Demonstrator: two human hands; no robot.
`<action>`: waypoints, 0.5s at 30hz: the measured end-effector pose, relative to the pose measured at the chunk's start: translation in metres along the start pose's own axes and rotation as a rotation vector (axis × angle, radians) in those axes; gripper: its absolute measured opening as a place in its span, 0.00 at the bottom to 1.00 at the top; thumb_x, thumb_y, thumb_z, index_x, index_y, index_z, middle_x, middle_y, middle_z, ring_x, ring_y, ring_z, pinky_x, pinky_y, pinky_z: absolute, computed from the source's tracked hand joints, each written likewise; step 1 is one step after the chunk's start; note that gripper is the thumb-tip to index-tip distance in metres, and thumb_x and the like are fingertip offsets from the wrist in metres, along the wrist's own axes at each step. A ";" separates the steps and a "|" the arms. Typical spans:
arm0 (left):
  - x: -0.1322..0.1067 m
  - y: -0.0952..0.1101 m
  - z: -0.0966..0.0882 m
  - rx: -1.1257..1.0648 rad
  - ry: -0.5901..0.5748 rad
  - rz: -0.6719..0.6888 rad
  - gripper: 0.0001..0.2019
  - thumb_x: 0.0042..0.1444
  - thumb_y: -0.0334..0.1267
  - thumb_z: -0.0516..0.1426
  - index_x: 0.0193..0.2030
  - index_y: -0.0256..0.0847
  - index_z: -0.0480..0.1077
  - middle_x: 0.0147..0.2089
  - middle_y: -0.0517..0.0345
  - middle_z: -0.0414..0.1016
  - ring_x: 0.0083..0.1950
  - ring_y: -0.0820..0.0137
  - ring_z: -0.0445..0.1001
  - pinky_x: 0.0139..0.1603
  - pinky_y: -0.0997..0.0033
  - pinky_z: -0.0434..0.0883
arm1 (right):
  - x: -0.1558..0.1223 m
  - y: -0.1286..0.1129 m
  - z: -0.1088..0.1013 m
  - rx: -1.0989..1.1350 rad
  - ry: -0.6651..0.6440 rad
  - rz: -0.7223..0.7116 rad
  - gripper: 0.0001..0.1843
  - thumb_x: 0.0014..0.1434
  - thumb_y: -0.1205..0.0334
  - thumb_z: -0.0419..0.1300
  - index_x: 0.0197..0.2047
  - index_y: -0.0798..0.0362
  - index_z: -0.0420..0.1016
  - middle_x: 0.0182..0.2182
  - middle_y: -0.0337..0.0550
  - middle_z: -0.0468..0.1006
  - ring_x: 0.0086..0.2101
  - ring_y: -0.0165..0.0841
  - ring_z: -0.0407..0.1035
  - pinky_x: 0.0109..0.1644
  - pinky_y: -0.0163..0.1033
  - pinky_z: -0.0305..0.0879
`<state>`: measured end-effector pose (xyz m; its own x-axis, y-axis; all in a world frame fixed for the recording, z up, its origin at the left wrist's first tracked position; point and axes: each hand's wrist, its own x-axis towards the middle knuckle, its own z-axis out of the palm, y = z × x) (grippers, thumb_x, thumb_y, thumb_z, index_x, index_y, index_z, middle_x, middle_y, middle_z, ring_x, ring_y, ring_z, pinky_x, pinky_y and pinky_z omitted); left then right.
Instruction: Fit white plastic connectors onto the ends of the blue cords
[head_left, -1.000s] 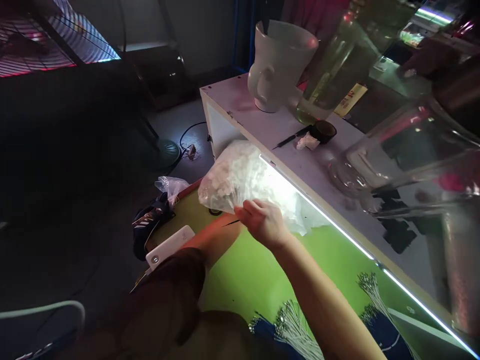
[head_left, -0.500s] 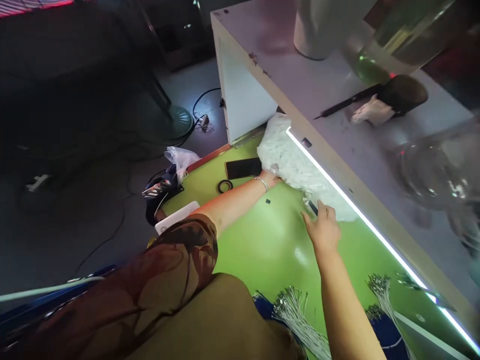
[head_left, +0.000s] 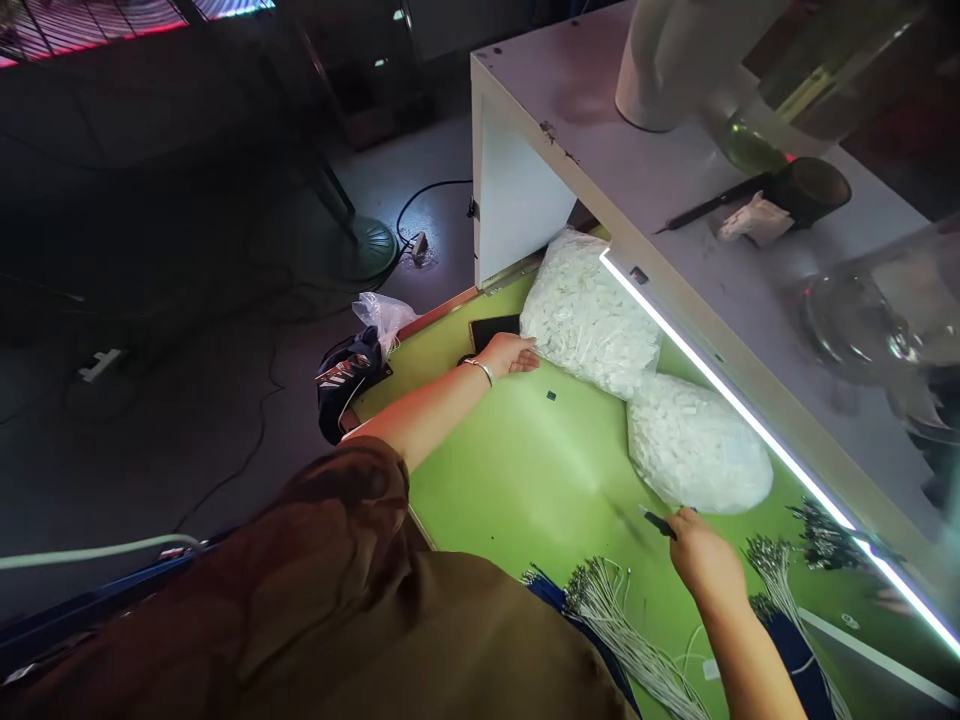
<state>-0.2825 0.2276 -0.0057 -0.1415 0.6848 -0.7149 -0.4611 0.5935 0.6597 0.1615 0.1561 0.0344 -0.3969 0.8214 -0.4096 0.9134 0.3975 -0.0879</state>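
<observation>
The right hand (head_left: 705,560), gripping a dark tool (head_left: 660,523), best keeps its tip off the nearer bag (head_left: 697,445) on the green tabletop (head_left: 510,470), while the left hand (head_left: 508,354) is unclenched by the farther bag (head_left: 592,315).

Three bags: two full (head_left: 592,315) (head_left: 701,445), at 2 and 3 o'clock, one small (head_left: 384,318) at 10. At least two wire bundles (head_left: 626,630) (head_left: 787,610), at 5 and 4. Two dark tools (head_left: 716,203) (head_left: 660,522), at 2 and 4. Two hands (head_left: 511,352) (head_left: 703,552); one bracelet (head_left: 481,372).

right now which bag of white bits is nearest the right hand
The front bag, just beyond the right hand; the other bag lies by the left hand.
</observation>
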 end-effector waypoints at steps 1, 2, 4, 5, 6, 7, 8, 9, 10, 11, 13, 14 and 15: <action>0.000 -0.002 0.001 0.031 0.015 0.027 0.13 0.54 0.40 0.66 0.28 0.34 0.69 0.25 0.52 0.77 0.27 0.71 0.77 0.35 0.71 0.74 | -0.002 -0.004 -0.004 0.060 -0.050 -0.010 0.09 0.54 0.64 0.56 0.28 0.44 0.77 0.31 0.50 0.76 0.25 0.40 0.72 0.25 0.44 0.60; -0.001 -0.005 0.002 0.064 0.032 0.055 0.13 0.52 0.38 0.67 0.27 0.35 0.68 0.24 0.54 0.76 0.25 0.73 0.75 0.33 0.72 0.72 | 0.001 -0.013 -0.010 0.129 -0.084 -0.036 0.07 0.53 0.61 0.58 0.32 0.45 0.78 0.32 0.50 0.77 0.28 0.42 0.74 0.28 0.45 0.65; -0.005 -0.009 0.002 0.127 0.060 0.109 0.14 0.49 0.36 0.69 0.26 0.35 0.68 0.22 0.58 0.74 0.22 0.76 0.72 0.29 0.76 0.68 | 0.017 -0.044 -0.027 0.269 -0.092 -0.123 0.13 0.56 0.53 0.58 0.42 0.48 0.77 0.36 0.49 0.78 0.36 0.42 0.75 0.38 0.46 0.70; -0.007 -0.012 0.001 0.155 0.070 0.132 0.14 0.48 0.35 0.69 0.26 0.35 0.68 0.21 0.59 0.73 0.22 0.77 0.71 0.27 0.77 0.66 | 0.031 -0.065 -0.038 0.356 -0.088 -0.175 0.16 0.61 0.50 0.53 0.44 0.50 0.76 0.38 0.49 0.78 0.38 0.41 0.75 0.42 0.45 0.70; -0.009 -0.013 -0.001 0.179 0.078 0.154 0.13 0.48 0.35 0.69 0.25 0.35 0.68 0.21 0.60 0.72 0.22 0.78 0.71 0.26 0.78 0.65 | 0.048 -0.088 -0.049 0.396 -0.061 -0.209 0.19 0.66 0.50 0.47 0.42 0.50 0.75 0.36 0.48 0.78 0.37 0.39 0.74 0.42 0.44 0.69; -0.010 -0.015 -0.002 0.200 0.085 0.173 0.13 0.48 0.34 0.69 0.25 0.35 0.69 0.21 0.61 0.72 0.22 0.78 0.70 0.25 0.79 0.64 | 0.067 -0.112 -0.059 0.386 -0.025 -0.204 0.22 0.68 0.51 0.42 0.40 0.51 0.75 0.36 0.47 0.77 0.37 0.38 0.73 0.42 0.42 0.68; -0.011 -0.016 -0.003 0.217 0.089 0.189 0.12 0.48 0.34 0.68 0.25 0.35 0.69 0.21 0.61 0.72 0.22 0.78 0.70 0.24 0.79 0.63 | 0.087 -0.135 -0.067 0.340 0.009 -0.163 0.23 0.69 0.53 0.41 0.39 0.52 0.75 0.36 0.47 0.77 0.36 0.37 0.72 0.41 0.41 0.67; -0.011 -0.017 -0.003 0.231 0.095 0.204 0.11 0.49 0.33 0.68 0.25 0.35 0.69 0.21 0.61 0.72 0.22 0.78 0.70 0.24 0.79 0.63 | 0.106 -0.156 -0.073 0.267 0.043 -0.113 0.21 0.69 0.56 0.42 0.40 0.53 0.75 0.38 0.48 0.77 0.37 0.37 0.72 0.41 0.39 0.65; -0.011 -0.018 -0.004 0.242 0.102 0.216 0.10 0.50 0.32 0.67 0.25 0.35 0.69 0.21 0.61 0.72 0.22 0.78 0.70 0.24 0.79 0.62 | 0.123 -0.175 -0.077 0.178 0.068 -0.053 0.20 0.69 0.58 0.43 0.41 0.54 0.75 0.38 0.49 0.77 0.38 0.37 0.72 0.40 0.39 0.64; -0.011 -0.018 -0.004 0.250 0.108 0.226 0.10 0.51 0.31 0.66 0.25 0.35 0.69 0.21 0.61 0.72 0.22 0.78 0.70 0.24 0.79 0.62 | 0.138 -0.190 -0.080 0.093 0.073 -0.013 0.20 0.70 0.59 0.43 0.42 0.54 0.75 0.38 0.50 0.78 0.37 0.38 0.72 0.39 0.38 0.62; -0.010 -0.020 -0.003 0.256 0.114 0.238 0.09 0.52 0.30 0.65 0.25 0.36 0.69 0.22 0.60 0.73 0.22 0.78 0.70 0.24 0.79 0.62 | 0.158 -0.210 -0.080 -0.027 0.054 0.027 0.18 0.70 0.59 0.45 0.46 0.54 0.76 0.37 0.50 0.78 0.36 0.38 0.72 0.37 0.38 0.60; -0.009 -0.021 -0.003 0.255 0.115 0.241 0.09 0.52 0.30 0.64 0.25 0.36 0.68 0.22 0.60 0.73 0.22 0.78 0.70 0.24 0.79 0.62 | 0.163 -0.217 -0.078 -0.061 0.058 0.025 0.18 0.70 0.59 0.45 0.48 0.54 0.75 0.37 0.50 0.78 0.35 0.38 0.71 0.36 0.38 0.59; -0.009 -0.022 -0.002 0.253 0.115 0.243 0.09 0.53 0.30 0.63 0.25 0.36 0.68 0.22 0.60 0.73 0.22 0.78 0.70 0.23 0.79 0.62 | 0.167 -0.221 -0.076 -0.078 0.078 0.016 0.19 0.70 0.58 0.45 0.50 0.52 0.75 0.38 0.49 0.78 0.36 0.37 0.71 0.35 0.37 0.58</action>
<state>-0.2730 0.2075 -0.0141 -0.3243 0.7750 -0.5424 -0.1727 0.5152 0.8395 -0.1132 0.2366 0.0548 -0.3909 0.8560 -0.3382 0.9111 0.4121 -0.0100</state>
